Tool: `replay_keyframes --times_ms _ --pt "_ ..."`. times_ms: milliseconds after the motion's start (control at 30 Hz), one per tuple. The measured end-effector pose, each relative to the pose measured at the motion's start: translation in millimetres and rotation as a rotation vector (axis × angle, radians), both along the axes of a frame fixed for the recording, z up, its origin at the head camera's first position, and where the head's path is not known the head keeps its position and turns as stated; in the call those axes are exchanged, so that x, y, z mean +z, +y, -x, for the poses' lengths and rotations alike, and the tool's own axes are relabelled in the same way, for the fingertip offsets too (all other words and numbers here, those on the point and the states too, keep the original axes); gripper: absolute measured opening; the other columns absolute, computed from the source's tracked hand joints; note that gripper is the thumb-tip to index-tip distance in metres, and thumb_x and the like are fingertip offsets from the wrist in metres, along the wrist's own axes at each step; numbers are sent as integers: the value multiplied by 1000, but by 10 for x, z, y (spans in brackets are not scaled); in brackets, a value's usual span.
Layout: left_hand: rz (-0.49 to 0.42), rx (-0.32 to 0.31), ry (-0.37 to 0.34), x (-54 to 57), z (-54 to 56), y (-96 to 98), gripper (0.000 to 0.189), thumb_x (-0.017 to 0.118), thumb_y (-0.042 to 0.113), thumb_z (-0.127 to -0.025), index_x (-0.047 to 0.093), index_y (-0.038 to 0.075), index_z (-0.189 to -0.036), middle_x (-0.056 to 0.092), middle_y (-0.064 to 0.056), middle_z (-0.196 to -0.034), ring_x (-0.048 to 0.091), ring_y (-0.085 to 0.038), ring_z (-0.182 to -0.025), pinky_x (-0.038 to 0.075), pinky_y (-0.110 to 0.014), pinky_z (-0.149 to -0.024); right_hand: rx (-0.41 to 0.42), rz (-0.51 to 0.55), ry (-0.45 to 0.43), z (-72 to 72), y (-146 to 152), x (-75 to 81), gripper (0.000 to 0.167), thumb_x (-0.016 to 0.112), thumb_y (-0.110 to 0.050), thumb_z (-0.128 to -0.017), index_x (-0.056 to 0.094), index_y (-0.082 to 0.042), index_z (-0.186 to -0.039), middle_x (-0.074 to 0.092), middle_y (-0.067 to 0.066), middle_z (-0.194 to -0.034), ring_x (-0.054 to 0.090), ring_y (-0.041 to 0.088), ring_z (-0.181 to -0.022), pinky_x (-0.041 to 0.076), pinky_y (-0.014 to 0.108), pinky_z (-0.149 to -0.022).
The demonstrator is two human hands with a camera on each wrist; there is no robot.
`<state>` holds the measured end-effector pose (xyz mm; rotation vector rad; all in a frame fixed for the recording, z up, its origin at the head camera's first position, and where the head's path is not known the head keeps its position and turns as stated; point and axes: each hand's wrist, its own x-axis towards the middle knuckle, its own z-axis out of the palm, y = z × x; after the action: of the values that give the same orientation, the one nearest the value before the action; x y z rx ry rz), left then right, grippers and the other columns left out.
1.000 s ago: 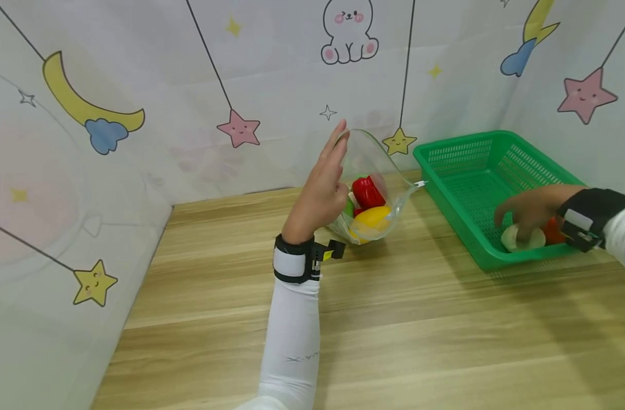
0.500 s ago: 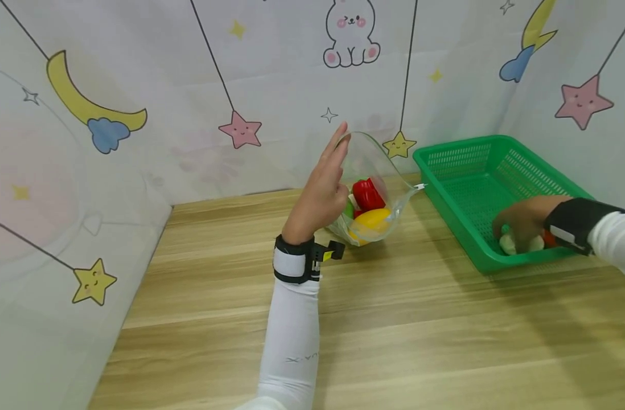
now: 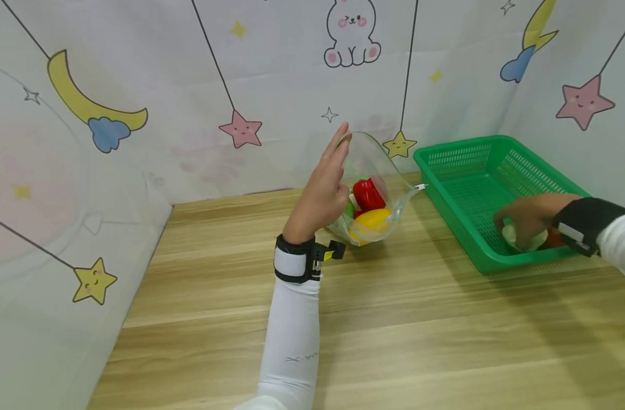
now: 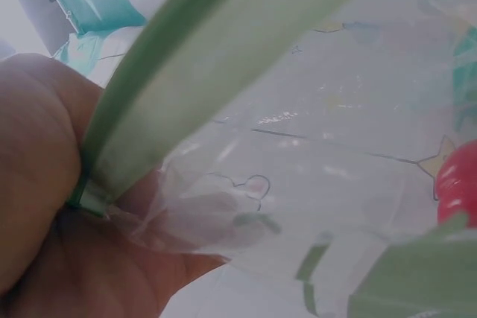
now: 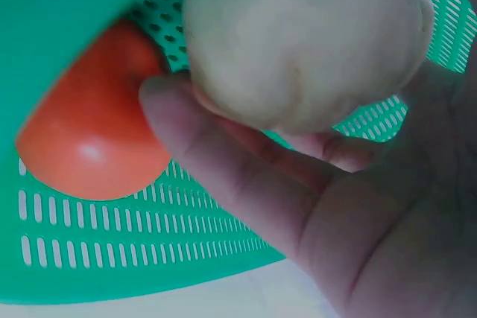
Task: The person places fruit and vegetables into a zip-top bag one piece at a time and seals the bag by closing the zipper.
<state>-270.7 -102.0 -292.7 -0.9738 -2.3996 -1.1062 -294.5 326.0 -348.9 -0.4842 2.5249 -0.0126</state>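
In the head view my left hand holds the rim of a clear zip bag upright. The left wrist view shows the thumb and fingers pinching the bag's green-edged rim. A red bell pepper, a smooth yellow item and something green lie inside the bag. My right hand reaches into the green basket and grips a pale round vegetable, its exact kind unclear. Beside the fingers, a red-orange tomato-like item rests against the basket's wall.
The basket stands at the right on a wooden table, close to the bag's zip slider. White sheeting printed with stars and moons walls the table at the back and sides.
My right hand has closed around the pale vegetable, which now sits slightly tilted in its fingers. My left hand and the bag have stayed nearly still.
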Motion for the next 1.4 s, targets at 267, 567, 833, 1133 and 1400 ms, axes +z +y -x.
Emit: replay_keyframes --times_ms 267,567,833,1133,1400 --pt "4 -3 4 -19 10 -6 79 38 -25 -82 27 -2 -157 4 -1 -172 20 -19 -156 42 -36 -115 49 182 10 154 10 33 51 70 -4 -68 58 -9 -117 55 8 -88 53 14 -62 47 23 -49" --pt "-2 4 12 -24 8 -14 79 39 -25 -83 28 -1 -157 5 1 -172 20 -18 -156 44 -36 -114 176 260 269 265 -94 124 39 73 -10 -67 65 -14 -105 52 -5 -69 45 4 -59 42 21 -50" --pt "-1 1 12 -20 11 -20 79 39 -25 -82 28 -1 -157 5 0 -172 22 -18 -156 45 -32 -113 77 287 547 222 -190 485 40 80 -15 -73 64 -15 -110 55 13 -95 44 21 -80 38 29 -56" --pt "-4 -1 6 -11 -5 -2 78 38 -25 -82 29 -2 -156 5 0 -172 23 -20 -156 44 -39 -114 21 418 754 87 -327 886 45 76 -12 -78 60 -10 -120 48 30 -123 46 32 -90 37 29 -53" --pt "-6 2 -3 -8 -1 2 79 38 -25 -81 29 -2 -156 4 2 -172 24 -20 -155 45 -38 -113 34 561 884 -88 -724 1170 45 77 -10 -77 62 -7 -119 50 25 -124 43 32 -99 37 27 -55"
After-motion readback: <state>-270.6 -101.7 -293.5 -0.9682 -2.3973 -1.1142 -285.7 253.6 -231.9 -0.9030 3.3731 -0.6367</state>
